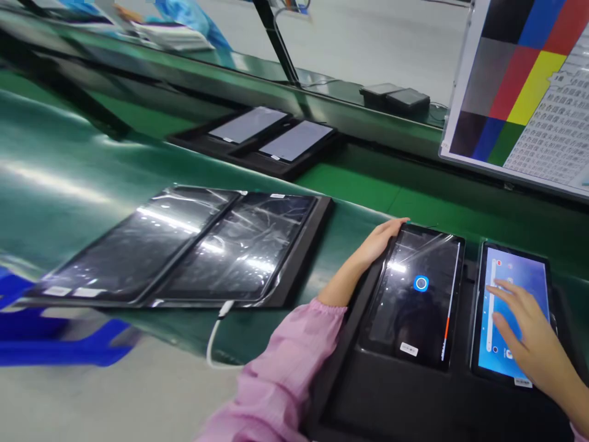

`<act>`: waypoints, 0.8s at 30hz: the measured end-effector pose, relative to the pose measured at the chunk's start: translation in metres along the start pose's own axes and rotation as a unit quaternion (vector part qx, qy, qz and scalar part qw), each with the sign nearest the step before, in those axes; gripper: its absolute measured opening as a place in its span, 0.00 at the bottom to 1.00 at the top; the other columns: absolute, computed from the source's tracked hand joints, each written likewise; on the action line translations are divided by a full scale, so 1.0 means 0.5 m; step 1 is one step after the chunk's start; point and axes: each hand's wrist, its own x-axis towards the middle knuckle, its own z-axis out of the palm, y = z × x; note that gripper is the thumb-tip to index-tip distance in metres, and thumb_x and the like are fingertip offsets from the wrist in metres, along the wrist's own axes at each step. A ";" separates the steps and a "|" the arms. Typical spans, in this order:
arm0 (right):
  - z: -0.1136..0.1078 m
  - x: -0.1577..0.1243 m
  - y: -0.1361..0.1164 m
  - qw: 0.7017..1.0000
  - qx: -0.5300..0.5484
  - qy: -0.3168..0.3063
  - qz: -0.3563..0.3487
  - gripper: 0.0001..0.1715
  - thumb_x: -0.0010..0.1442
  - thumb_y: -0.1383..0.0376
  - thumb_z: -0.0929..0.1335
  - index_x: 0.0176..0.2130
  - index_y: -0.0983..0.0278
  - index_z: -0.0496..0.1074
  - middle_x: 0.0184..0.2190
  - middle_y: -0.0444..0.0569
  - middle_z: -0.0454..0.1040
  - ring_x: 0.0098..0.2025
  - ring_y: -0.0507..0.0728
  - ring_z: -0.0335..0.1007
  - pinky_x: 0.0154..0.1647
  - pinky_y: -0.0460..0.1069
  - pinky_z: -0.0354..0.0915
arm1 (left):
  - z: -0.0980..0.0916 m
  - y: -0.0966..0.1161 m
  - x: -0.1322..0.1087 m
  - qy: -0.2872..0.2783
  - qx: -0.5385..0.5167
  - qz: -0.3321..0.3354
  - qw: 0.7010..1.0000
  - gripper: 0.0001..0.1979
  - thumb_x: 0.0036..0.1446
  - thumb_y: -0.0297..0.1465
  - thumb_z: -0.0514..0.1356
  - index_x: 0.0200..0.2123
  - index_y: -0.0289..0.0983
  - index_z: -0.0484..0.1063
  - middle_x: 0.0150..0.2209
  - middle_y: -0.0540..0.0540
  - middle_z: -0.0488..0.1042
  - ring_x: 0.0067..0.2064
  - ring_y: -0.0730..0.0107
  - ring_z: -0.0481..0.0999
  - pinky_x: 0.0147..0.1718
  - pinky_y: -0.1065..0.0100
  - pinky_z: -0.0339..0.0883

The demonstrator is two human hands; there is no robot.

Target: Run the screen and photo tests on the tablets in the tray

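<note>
A tablet [414,307] with a dark screen and a round blue-and-white icon lies in a black foam tray [391,393]. At its upper left corner is my left hand [380,242], closed against the edge, with its fingertips at the top and its thumb hidden. To the right lies a second tablet [494,319], its lit blue home screen showing app icons. Over that screen is my right hand [529,325], open with fingers spread; whether the fingertips touch the glass I cannot tell. Both lower corners carry small white labels.
Two film-covered dark tablets [239,245] lie on another tray at left, with a white cable [211,344] near them. Beyond, a tray holds two pale-screened tablets [294,141]. A colour chart board [519,80] hangs upper right. Blue sleeves [193,21] of a person show far left.
</note>
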 end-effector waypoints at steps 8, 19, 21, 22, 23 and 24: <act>0.052 0.063 -0.133 0.963 0.254 0.017 0.092 0.31 0.70 0.54 0.65 0.68 0.52 0.58 0.71 0.51 0.56 0.70 0.64 0.57 0.71 0.66 0.57 | 0.001 0.027 -0.023 0.009 -0.008 0.041 0.999 0.26 0.52 0.43 0.68 0.54 0.40 0.78 0.46 0.46 0.80 0.44 0.60 0.76 0.45 0.64 0.66; 0.106 0.080 -0.124 0.813 0.542 0.054 0.206 0.43 0.67 0.44 0.68 0.72 0.54 0.53 0.68 0.51 0.65 0.71 0.63 0.57 0.73 0.62 0.52 | 0.013 0.070 -0.063 -0.042 -0.106 0.127 0.985 0.31 0.55 0.41 0.68 0.61 0.39 0.72 0.34 0.48 0.81 0.37 0.61 0.79 0.41 0.64 0.70; 0.105 0.080 -0.126 0.793 0.567 0.034 0.219 0.41 0.67 0.42 0.67 0.70 0.53 0.57 0.69 0.49 0.64 0.71 0.63 0.56 0.73 0.62 0.52 | 0.014 0.071 -0.064 -0.064 -0.129 0.138 0.980 0.34 0.53 0.39 0.69 0.62 0.39 0.69 0.36 0.47 0.82 0.37 0.61 0.80 0.41 0.64 0.70; 0.105 0.080 -0.130 0.787 0.576 0.029 0.220 0.40 0.67 0.41 0.67 0.69 0.53 0.60 0.69 0.49 0.64 0.71 0.64 0.56 0.73 0.63 0.52 | 0.014 0.072 -0.065 -0.074 -0.133 0.141 0.978 0.36 0.52 0.38 0.70 0.63 0.38 0.68 0.37 0.47 0.82 0.37 0.62 0.80 0.41 0.64 0.70; 0.106 0.079 -0.134 0.782 0.582 0.024 0.221 0.39 0.67 0.40 0.67 0.68 0.53 0.62 0.68 0.48 0.65 0.71 0.64 0.57 0.73 0.63 0.52 | 0.013 0.074 -0.068 -0.082 -0.133 0.142 0.977 0.37 0.51 0.37 0.70 0.64 0.38 0.67 0.37 0.47 0.82 0.37 0.62 0.80 0.40 0.65 0.70; 0.107 0.079 -0.138 0.780 0.584 0.023 0.223 0.38 0.66 0.40 0.67 0.67 0.53 0.64 0.68 0.47 0.65 0.71 0.65 0.57 0.73 0.63 0.52 | 0.013 0.077 -0.070 -0.086 -0.131 0.144 0.977 0.38 0.50 0.35 0.70 0.64 0.38 0.66 0.37 0.47 0.82 0.36 0.63 0.79 0.39 0.65 0.70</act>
